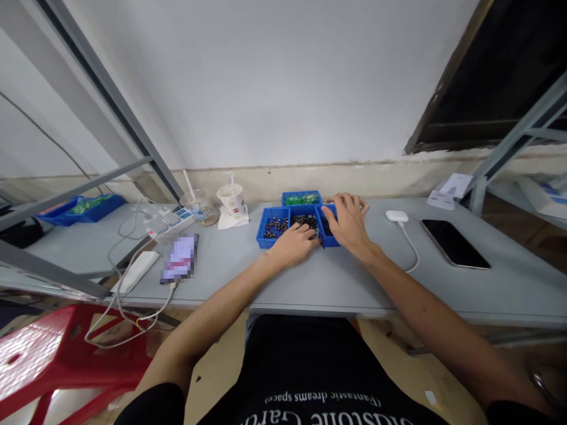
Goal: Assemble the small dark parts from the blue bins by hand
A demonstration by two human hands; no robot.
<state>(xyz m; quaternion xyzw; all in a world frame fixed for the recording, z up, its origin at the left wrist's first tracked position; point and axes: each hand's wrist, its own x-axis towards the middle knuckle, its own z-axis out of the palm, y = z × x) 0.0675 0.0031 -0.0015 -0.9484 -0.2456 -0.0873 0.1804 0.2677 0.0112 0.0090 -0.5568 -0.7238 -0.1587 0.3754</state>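
Observation:
Three small blue bins stand side by side on the grey table [248,265]: a left bin [271,227] and a middle bin [305,219] with small dark parts, and a right bin [328,235]. Behind them is a blue bin with green parts [302,198]. My left hand [296,242] rests at the front edge of the middle bin, fingers curled into it. My right hand [348,223] lies over the right bin with fingers spread, hiding its contents. Whether either hand holds a part cannot be made out.
A paper cup [233,199] and a plastic cup [200,206] stand left of the bins, beside a power strip [175,219] with cables. A phone [179,258] lies at left, another phone [454,242] at right, near a white charger [396,216]. A red stool [48,354] is below left.

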